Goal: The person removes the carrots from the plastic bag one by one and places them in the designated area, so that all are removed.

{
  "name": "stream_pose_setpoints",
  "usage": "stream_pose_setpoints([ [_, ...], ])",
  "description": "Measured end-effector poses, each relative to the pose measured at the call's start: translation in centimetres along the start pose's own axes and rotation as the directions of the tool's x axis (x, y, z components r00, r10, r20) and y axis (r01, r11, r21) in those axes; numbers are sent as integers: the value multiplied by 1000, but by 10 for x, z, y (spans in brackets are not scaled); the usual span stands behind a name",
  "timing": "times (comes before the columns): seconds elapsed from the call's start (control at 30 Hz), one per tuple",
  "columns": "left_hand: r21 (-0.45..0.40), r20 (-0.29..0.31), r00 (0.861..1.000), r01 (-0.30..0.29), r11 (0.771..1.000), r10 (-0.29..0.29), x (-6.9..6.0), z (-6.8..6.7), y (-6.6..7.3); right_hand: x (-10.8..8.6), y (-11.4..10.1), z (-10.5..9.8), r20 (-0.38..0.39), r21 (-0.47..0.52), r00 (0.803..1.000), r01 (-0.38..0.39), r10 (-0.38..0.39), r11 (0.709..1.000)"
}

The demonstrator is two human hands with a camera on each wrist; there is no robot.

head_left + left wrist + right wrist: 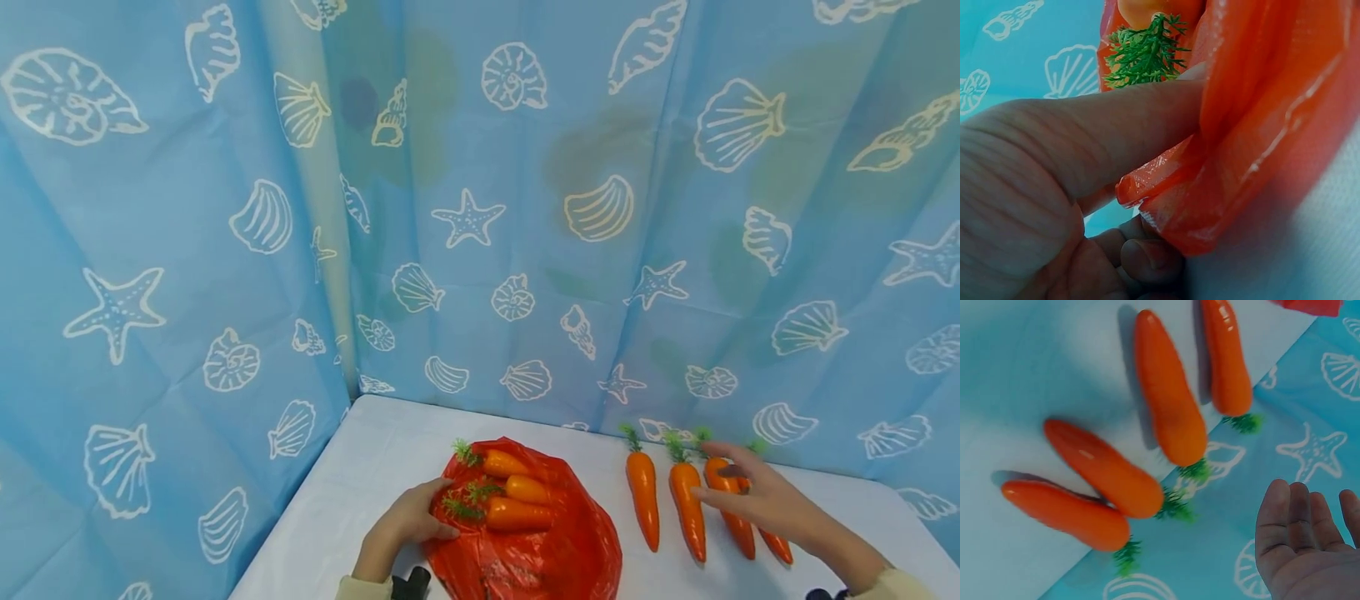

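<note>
From the head we look forward and down over the table (330,517) to its far edge and both far corners. At the left wrist we sit close up on the red bag (1260,81), which the head view shares. From the right wrist we see, less closely, that far edge (running aslant) and the same four carrots (1170,390) as the head.

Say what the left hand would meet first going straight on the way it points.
Already holding the red bag, the left hand would probably meet the green top of the nearest carrot, though depth is unclear.
</note>
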State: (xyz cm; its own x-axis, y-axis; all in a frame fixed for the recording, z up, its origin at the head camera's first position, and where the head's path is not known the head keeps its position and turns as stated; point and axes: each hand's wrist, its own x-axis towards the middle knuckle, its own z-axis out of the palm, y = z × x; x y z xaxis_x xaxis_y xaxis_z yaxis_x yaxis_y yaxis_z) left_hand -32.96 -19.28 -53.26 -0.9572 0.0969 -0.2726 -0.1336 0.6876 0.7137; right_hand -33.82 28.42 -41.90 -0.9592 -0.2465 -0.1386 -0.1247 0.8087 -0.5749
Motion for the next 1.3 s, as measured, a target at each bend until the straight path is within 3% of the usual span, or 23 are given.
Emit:
stream_pose_setpoints([
  [0.23,-21,1,999,37,999,-37,-2,4,-4,1,-12,11,33,45,999,29,-30,999],
  [0.43,-22,-17,999,27,999,-28,-3,7,-3,0,-17,23,6,75,997,79,-80,994],
  [0.63,-64,3,998,64,996,-64,-9,20,-7,-3,-23,31,55,120,996,59,-66,991],
  [0.77,-94,0,997,82,992,-82,-7,24,-5,-2,-33,33,51,125,994,90,-97,988],
  [0.9,-89,-2,997,78,993,-79,-7,20,-3,3,-47,36,63,120,989,127,-135,985],
  [1.03,-79,-6,999,38,996,-38,-7,12,-2,9,-61,39,49,106,983,169,-174,980],
  [1.3,-29,-8,1000,11,1000,-11,-5,1,3,20,-81,45,56,115,979,188,-195,975],
])
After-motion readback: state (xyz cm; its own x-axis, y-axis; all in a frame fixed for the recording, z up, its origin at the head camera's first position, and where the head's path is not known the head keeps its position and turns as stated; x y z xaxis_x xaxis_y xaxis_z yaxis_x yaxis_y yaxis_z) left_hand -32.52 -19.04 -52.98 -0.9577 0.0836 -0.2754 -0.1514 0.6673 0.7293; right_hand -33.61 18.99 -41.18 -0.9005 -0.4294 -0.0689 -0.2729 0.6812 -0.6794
